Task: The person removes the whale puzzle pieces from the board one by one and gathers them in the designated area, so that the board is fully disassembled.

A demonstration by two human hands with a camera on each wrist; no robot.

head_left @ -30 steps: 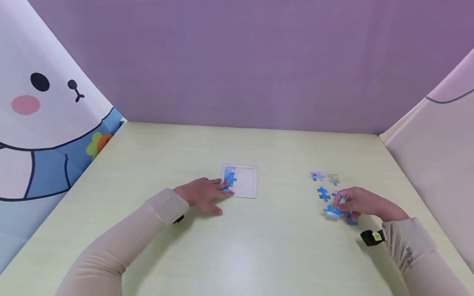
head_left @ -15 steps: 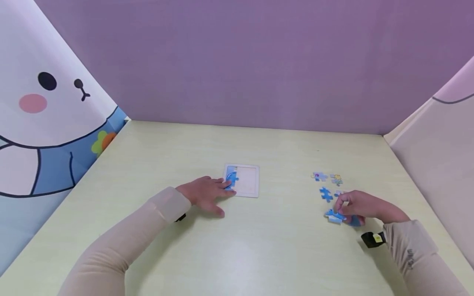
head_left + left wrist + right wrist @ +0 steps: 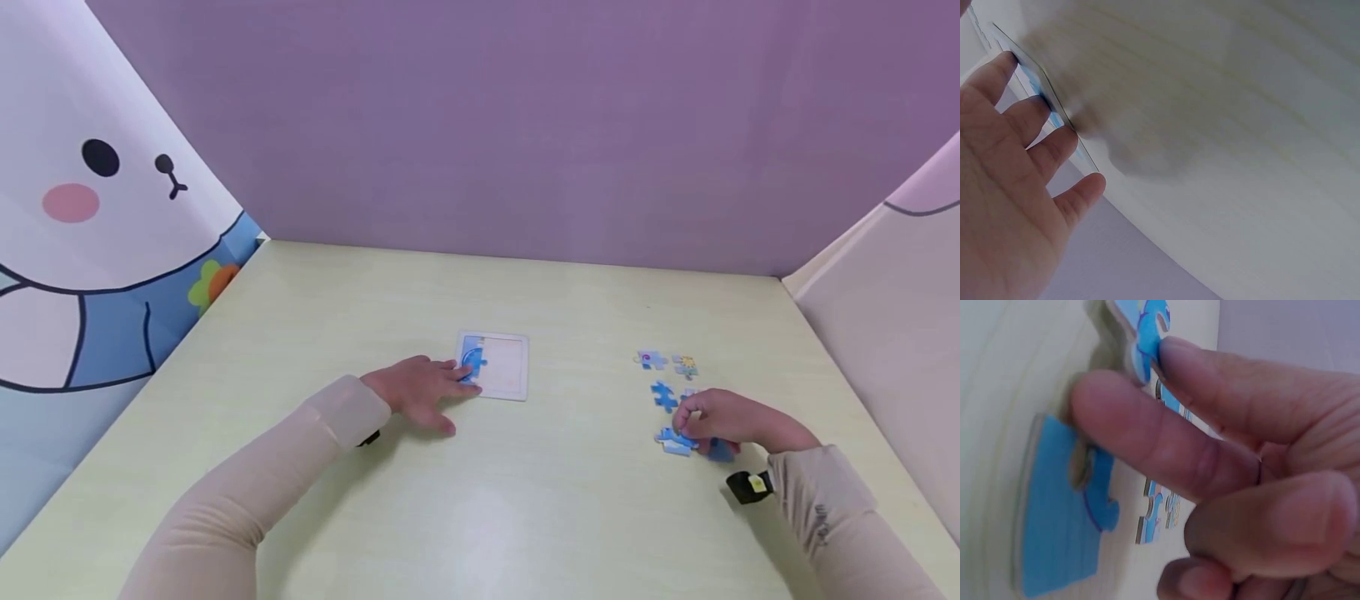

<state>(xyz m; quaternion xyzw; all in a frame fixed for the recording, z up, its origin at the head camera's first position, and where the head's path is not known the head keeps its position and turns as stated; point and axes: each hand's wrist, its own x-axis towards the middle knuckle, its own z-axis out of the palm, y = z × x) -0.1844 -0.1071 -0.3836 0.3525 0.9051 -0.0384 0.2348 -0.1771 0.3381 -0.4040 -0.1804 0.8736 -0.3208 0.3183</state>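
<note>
Puzzle frame (image 3: 524, 367), partly filled.
The left hand (image 3: 416, 388), fingers spread, touches its left side; at right, the right hand (image 3: 718, 417) pinches a blue jigsaw piece (image 3: 671, 440).

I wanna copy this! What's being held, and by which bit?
The right hand pinches a flat blue-and-white jigsaw piece by its right end. The left hand rests on the square white-rimmed puzzle tray.
</note>
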